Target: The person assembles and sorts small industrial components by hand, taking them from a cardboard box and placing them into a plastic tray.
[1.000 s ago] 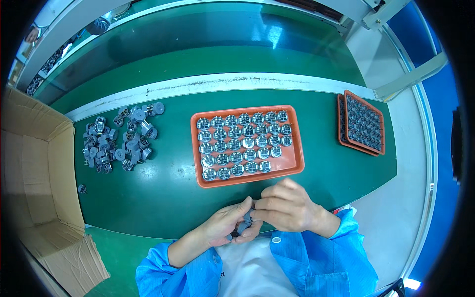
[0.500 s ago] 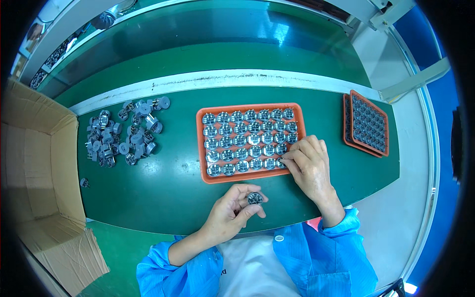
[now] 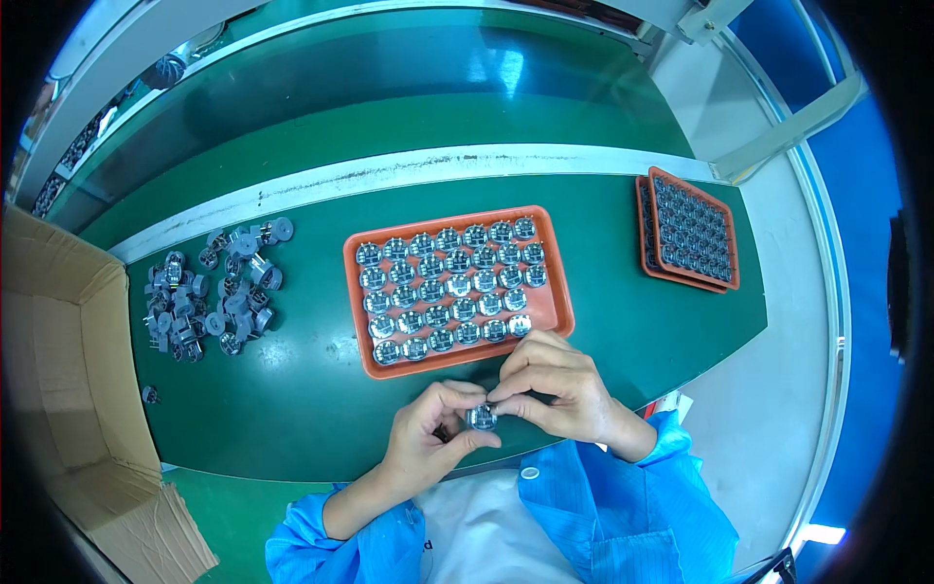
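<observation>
One round silver-faced component [image 3: 481, 419], left hand [image 3: 424, 436] clamped on it, right hand [image 3: 566, 391] at its rim (grip indeterminate), near an orange tray [image 3: 552, 305].

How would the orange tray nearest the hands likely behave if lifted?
The orange tray would probably lift as one stiff piece, since its raised rim looks smooth and unbent. It may feel weighty for its shallow shape, with rows of round metallic parts filling most of it. Tilted, some parts might slide toward the bare strip along its right side.

Blue jacket [image 3: 632, 511], white shirt [image 3: 472, 530]
</observation>
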A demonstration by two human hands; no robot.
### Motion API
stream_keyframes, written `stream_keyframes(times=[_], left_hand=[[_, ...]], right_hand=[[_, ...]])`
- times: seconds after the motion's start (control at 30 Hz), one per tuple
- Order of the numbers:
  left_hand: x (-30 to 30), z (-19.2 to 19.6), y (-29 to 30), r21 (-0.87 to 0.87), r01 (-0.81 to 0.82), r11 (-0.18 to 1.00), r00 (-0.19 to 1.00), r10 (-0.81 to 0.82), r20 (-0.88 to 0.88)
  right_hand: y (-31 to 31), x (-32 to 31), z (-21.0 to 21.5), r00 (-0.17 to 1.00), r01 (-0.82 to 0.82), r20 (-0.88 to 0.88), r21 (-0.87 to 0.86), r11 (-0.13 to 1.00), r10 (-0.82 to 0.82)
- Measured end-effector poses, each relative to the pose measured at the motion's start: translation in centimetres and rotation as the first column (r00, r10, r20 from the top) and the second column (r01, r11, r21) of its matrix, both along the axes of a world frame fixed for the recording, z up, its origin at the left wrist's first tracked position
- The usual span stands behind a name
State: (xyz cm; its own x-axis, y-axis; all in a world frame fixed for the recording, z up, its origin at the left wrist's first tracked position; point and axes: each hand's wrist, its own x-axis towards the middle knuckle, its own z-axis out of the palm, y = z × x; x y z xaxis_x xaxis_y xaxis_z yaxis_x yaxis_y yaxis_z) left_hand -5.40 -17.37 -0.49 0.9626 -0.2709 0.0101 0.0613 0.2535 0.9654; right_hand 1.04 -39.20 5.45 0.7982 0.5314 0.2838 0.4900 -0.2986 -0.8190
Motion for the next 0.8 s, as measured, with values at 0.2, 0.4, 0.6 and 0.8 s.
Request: stream_keyframes(times=[0.2, 0.4, 0.6, 0.8], left_hand=[[0.2, -0.3, -0.3, 0.135, 0.005, 0.991, 0.997, -0.017, 0.081], [2.1, 2.4, 1.9, -0.660, -0.100, 0.745, 0.897, -0.220, -0.383], [1.5, 1.0, 2.0, -0.715, -0.092, 0.693, 0.963, -0.122, -0.241], [1.7, 1.0, 0.9, -0.264, -0.051, 0.963, 0.985, 0.092, 0.143]], right_hand=[[0.2, 0.4, 1.1, 0.990, -0.019, 0.133, -0.150, 0.988, 0.039], [-4.1, 5.1, -0.9, 0.876, 0.464, 0.264, -0.230, 0.856, -0.404], [-4.2, 6.1, -3.0, 0.859, 0.482, 0.326, -0.255, 0.838, -0.395], [-2.6, 4.7, -1.2, 0.765, 0.582, 0.522, -0.309, 0.752, -0.377]])
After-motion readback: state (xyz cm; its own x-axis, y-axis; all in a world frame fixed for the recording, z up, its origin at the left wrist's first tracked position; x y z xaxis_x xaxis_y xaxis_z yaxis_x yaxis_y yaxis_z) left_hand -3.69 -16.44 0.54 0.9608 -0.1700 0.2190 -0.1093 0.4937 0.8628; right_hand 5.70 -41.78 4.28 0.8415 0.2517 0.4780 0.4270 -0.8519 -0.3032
